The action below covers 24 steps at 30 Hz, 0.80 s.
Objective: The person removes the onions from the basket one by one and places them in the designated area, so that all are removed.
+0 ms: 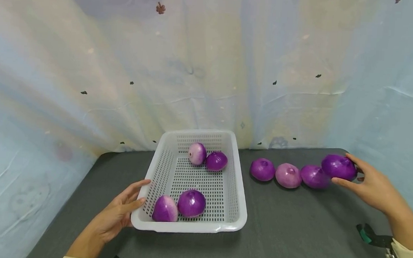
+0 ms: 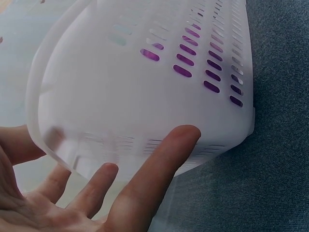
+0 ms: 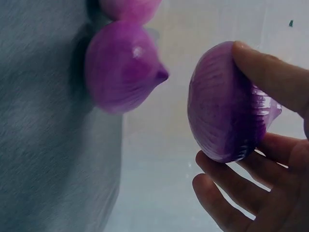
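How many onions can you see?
8. Two onions lie at the far end of the white basket, two at its near end, three in a row on the dark table, and one in the right hand.

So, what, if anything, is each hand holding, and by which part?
The right hand pinches a purple onion by its rounded sides. The left hand is at the left rim of the white basket; whether it grips cannot be told.

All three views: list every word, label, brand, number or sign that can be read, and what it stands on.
None can be read on the onions, white basket or dark table.
On the curtain, small marks and faint prints show no readable text.
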{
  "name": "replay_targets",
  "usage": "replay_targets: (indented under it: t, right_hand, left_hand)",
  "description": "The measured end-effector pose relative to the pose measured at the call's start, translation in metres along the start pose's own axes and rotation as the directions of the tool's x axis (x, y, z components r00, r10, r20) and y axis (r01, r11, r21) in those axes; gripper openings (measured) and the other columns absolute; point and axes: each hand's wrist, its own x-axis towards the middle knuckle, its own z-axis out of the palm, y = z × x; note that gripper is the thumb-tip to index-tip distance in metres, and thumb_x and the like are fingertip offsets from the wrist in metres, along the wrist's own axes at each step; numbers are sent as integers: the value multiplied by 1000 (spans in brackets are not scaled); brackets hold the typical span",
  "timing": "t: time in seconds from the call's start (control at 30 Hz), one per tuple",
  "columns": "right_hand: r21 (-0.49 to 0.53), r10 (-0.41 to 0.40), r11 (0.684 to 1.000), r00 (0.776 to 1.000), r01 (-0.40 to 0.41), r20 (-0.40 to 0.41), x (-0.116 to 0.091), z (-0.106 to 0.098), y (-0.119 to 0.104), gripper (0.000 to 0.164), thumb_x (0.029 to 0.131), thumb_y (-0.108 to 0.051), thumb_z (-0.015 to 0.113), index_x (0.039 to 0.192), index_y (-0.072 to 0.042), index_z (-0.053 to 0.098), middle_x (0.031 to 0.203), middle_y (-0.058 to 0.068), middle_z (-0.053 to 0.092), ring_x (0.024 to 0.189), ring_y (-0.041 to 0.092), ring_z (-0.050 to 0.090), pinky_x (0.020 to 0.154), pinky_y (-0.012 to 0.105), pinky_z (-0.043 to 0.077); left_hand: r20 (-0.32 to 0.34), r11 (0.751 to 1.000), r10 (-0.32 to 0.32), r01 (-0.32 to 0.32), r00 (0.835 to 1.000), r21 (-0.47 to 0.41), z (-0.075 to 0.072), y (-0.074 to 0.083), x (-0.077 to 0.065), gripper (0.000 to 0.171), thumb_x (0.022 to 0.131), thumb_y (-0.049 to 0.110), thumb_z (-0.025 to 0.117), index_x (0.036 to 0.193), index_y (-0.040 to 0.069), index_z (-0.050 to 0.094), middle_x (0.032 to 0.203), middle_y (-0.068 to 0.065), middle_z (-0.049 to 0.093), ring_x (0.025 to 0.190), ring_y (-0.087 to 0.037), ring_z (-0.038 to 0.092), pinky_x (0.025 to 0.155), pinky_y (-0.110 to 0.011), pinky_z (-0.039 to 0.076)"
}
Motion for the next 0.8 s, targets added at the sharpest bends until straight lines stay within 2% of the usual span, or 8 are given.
replay_targets:
  t: [0.1,0.27,0.43,0.67,0.8]
  right_hand:
    - [-20,21,1000,1000,-21,-1,0,4,9,98,92,-46,69,154,8,16,134,49,38,110,64,49,74,63,49]
    - [-21,61,998,995,-59,85,11,5,34,99,93,-50,66,153,10,15,134,51,37,115,64,43,81,69,44]
    - [-8,53,999,990,-52,129,23,11,60,98,93,-49,65,151,14,18,135,53,35,117,66,42,84,70,44]
    - [-6,16,1000,991,-16,135,32,19,70,95,92,-46,66,147,18,23,134,53,35,117,66,42,88,72,41]
    - [-27,16,1000,991,-12,136,32,21,72,95,91,-47,67,145,19,26,134,53,34,117,66,41,89,73,39]
  left_hand:
    - [11,1000,1,-1,1000,-2,-1,-1,-1,55,106,22,50,154,34,26,141,14,45,114,-20,63,83,-50,57]
    - [27,1000,17,-17,999,14,-3,0,0,56,106,22,49,155,32,25,139,15,48,114,-19,63,82,-49,58]
    - [26,1000,28,-28,999,12,-2,1,3,56,105,22,50,155,32,26,140,12,48,113,-20,63,80,-48,59]
    - [49,999,34,-33,998,-18,-2,-2,0,55,106,20,48,155,33,26,139,15,48,113,-19,63,81,-50,58]
    - [38,999,26,-25,999,-20,0,-1,1,55,106,20,49,154,32,26,138,16,50,113,-19,64,82,-50,58]
